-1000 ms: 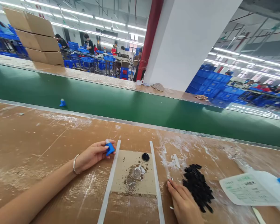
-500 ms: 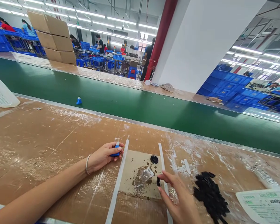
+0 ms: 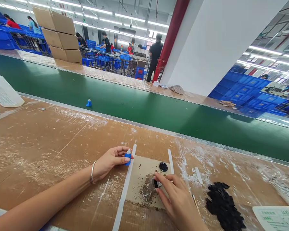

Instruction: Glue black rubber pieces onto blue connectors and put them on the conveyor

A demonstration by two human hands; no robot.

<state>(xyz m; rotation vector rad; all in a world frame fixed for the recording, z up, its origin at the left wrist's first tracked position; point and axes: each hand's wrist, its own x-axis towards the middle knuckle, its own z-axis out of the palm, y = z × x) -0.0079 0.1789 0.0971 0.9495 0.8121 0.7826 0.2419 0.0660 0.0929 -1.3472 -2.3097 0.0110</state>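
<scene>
Left hand (image 3: 110, 160) is closed around a small blue cap piece (image 3: 127, 157), held upright just beside the left white strip (image 3: 125, 189). Right hand (image 3: 175, 200) is pinching a small black part (image 3: 155, 183) against the clear fixture (image 3: 152, 185) on the stained cardboard pad (image 3: 144, 179). Seating of the black part is judged to be in hand; careful alignment is needed next. Fixture is mostly hidden by fingers; black parts pile (image 3: 225, 208) is cut off at bottom.
</scene>
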